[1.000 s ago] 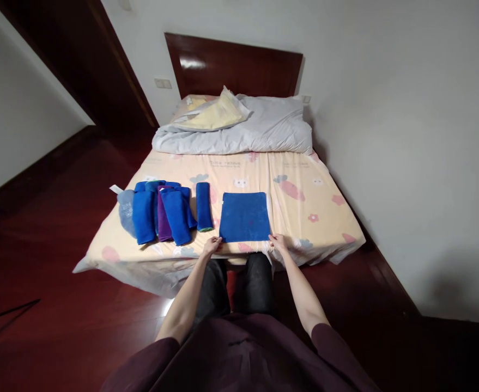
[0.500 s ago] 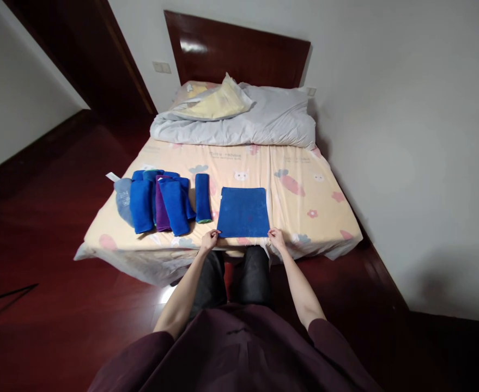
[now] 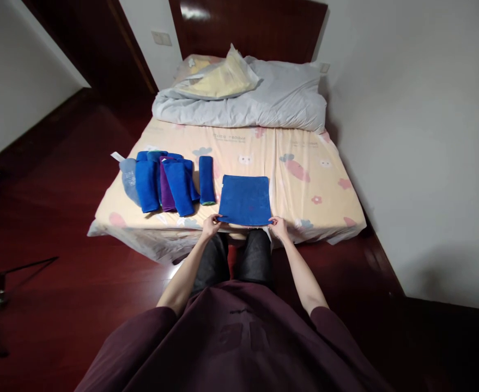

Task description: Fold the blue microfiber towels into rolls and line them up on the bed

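Observation:
A blue towel lies flat and square on the bed near its front edge. My left hand pinches its near left corner, and my right hand pinches the near right corner. The near edge between them looks slightly raised off the sheet. To the left of it lies a narrow folded blue towel with a green edge. Further left is a pile of folded blue towels, with a purple towel among them.
A pale bluish bag with a white tag leans by the pile. Across the bed's far end lie a grey quilt and a yellow item in clear wrap. A black metal stand is on the floor at left.
The camera view has tilted down, so the bed sits higher in it. Both hands keep the near corners, and the towel's near edge has lifted a little.

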Demonstrator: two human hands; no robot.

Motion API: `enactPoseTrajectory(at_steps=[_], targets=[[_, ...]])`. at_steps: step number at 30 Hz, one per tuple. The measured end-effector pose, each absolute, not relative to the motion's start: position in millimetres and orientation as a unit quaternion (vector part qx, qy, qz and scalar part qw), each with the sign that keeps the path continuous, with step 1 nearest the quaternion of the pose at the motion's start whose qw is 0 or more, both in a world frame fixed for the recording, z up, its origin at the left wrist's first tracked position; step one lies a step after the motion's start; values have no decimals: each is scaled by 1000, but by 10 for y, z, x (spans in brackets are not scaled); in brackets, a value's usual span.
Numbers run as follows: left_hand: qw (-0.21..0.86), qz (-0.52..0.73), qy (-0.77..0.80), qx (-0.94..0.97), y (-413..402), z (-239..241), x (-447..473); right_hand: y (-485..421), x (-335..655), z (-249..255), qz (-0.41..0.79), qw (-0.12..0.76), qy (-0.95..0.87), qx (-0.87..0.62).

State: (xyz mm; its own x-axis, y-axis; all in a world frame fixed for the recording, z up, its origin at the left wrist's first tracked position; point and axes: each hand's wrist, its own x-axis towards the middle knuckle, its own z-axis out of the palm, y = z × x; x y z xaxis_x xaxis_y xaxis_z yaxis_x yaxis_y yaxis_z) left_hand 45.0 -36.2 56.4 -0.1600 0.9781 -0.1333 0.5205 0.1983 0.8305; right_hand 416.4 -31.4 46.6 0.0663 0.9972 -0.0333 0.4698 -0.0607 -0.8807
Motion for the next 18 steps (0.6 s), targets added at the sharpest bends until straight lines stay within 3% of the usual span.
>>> enactPoseTrajectory(at_steps=[6,18], targets=[[330,362,678,548,-252,555,435,-196,4112,519,319,394,-582,-636],[396,359,650,540,-7,463,380,39,4035,317,375,415,-548,-622]])
